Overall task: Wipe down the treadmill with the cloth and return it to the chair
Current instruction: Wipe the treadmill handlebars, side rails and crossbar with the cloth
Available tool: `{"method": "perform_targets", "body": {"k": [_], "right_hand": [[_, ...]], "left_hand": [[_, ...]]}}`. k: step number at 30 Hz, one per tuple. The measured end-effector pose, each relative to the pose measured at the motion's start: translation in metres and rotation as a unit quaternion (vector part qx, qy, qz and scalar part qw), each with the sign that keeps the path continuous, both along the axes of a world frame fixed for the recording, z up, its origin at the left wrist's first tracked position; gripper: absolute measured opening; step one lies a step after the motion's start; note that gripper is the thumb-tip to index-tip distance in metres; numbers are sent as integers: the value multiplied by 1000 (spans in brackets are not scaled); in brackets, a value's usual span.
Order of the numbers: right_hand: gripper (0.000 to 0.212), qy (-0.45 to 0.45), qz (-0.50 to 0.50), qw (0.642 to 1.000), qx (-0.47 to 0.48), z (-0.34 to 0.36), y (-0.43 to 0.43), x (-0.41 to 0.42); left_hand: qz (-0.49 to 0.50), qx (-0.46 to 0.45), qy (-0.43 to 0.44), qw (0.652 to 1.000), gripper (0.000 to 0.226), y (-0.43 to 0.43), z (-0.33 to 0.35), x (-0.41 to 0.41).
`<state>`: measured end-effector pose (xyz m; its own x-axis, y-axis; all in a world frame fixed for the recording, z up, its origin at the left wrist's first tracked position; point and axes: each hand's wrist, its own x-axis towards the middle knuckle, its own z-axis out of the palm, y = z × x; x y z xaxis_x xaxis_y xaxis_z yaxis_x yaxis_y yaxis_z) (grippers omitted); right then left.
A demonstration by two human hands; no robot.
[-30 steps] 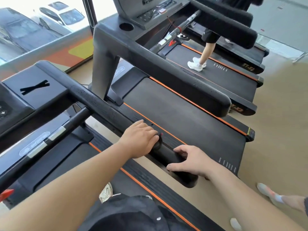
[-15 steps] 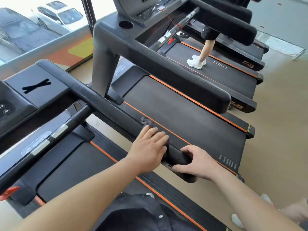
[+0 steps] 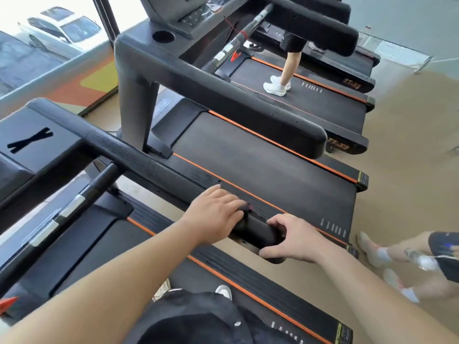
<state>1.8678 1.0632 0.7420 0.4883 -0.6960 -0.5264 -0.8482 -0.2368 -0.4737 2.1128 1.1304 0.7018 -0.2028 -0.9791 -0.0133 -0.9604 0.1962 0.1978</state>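
Cloth (image 3: 246, 211) on treadmill handrail (image 3: 149, 165), held under curled fingers of left hand (image 3: 216, 214); right hand (image 3: 295, 242) grips the rail's end

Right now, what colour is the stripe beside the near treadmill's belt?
The stripe is orange; the head view shows it best.

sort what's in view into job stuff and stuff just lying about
Job: near treadmill's handrail; dark cloth under the left hand; right hand gripping the rail's end.
Not the job: next treadmill; walker's white shoes beyond; passer-by's legs; parked cars outside.
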Motion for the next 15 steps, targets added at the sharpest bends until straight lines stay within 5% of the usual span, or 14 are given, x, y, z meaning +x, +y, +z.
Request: {"method": "perform_targets", "body": {"k": [4, 9, 15], "right_hand": [[72, -27, -23, 999, 15, -3, 2, -7], [78, -52, -27, 998, 26, -4, 5, -13], [80, -69, -62, 994, 52, -9, 10, -23]], "left_hand": [[77, 35, -78, 993, 55, -15, 3, -27], [-62, -3, 5, 998, 40, -3, -3, -33], [122, -2, -85, 989, 43, -11, 6, -33]]}}
